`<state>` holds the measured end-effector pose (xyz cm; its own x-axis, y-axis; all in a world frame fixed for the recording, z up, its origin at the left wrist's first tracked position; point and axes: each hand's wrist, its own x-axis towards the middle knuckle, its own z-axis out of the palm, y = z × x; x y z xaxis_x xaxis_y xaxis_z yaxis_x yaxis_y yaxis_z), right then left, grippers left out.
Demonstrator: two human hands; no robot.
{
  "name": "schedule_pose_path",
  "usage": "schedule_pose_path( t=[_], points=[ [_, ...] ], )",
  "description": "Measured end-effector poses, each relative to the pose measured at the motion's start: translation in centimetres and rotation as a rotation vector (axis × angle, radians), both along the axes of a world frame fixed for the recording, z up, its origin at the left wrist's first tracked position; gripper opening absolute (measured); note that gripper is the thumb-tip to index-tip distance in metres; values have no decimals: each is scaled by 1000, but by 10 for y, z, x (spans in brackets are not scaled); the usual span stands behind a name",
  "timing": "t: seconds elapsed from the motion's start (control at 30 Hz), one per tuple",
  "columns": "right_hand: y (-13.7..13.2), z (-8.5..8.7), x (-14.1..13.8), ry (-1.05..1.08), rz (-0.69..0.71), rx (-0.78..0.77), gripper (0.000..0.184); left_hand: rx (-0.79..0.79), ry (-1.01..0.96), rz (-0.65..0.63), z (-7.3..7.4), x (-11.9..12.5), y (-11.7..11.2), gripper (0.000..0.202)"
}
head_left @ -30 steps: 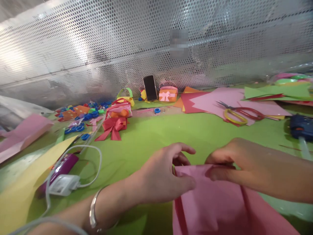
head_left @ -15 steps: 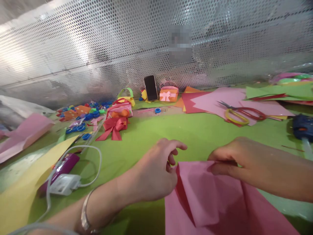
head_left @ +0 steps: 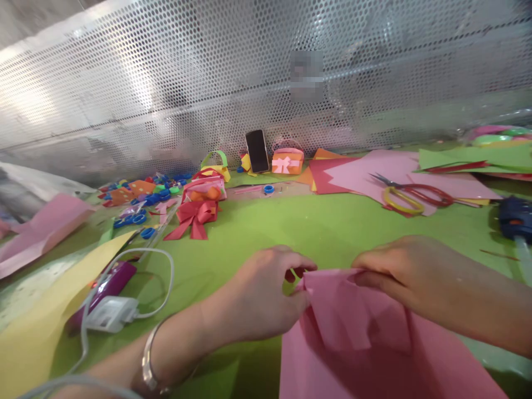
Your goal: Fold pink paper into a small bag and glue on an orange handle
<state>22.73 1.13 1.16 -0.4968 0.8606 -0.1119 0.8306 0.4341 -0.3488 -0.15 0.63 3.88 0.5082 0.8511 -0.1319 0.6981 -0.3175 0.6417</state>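
A large pink paper sheet (head_left: 374,366) lies at the lower right, its far edge folded over toward me. My left hand (head_left: 274,291), with a silver bracelet at the wrist, pinches the left corner of that fold between thumb and fingers. On the fold's right end, my right hand (head_left: 394,271) is closed, thumb on the near side and fingers behind. The paper's fold stands slightly raised between both hands, and the right fingertips are partly hidden.
Scissors (head_left: 415,194) with red and yellow handles rest on coloured paper sheets at the back right. A dark blue tool (head_left: 515,219) lies far right. Left are a white charger (head_left: 112,314), a purple power strip (head_left: 108,288) and red bows (head_left: 194,216). A phone (head_left: 257,151) leans on the perforated metal panel.
My left fingers, raised and apart before, have come down and closed on the fold's left corner. The folded flap has tipped and flattened a little. My right hand keeps its grip.
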Motion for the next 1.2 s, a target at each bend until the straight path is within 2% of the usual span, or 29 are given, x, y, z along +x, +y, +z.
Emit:
schedule_pose_path(
  t=[0.1, 0.17, 0.3, 0.37, 0.43, 0.6, 0.7, 0.77, 0.83, 0.97, 1.07, 1.2],
  points=[
    [-1, 1, -4, -133, -1, -7, 35, 11, 62, 23, 1, 1, 1, 22],
    [-1, 4, -8, -121, 38, 0, 31, 36, 96, 50, 0, 2, 1, 15],
    [1, 12, -19, -113, 109, -55, 7, 119, 100, 52, -4, 3, 0, 14],
    [3, 15, -25, -105, 148, -81, 1, 155, 101, 35, -6, 3, -1, 14],
    [4, 14, -32, -97, 168, -68, 6, 180, 114, 21, -7, 2, -1, 15],
    [5, 0, -40, -85, 156, 96, 9, 165, 137, 4, -8, 1, 0, 15],
    [4, -8, -41, -82, 165, 118, 12, 153, 139, -33, -8, 0, 0, 17],
    [3, -9, -43, -82, 166, 128, 14, 122, 207, -51, -6, -1, 0, 14],
    [2, -8, -46, -75, 174, 126, 15, 98, 320, -50, -2, -2, 0, 9],
    [1, 2, -55, -37, 207, 89, 13, 129, 477, -46, 8, -3, -3, 14],
    [3, 10, -63, -22, 202, 34, 7, 175, 500, -31, 10, -2, -6, 10],
    [8, 12, -74, -53, 179, 55, 13, 224, 453, -2, 7, -3, -6, 22]
  ],
)
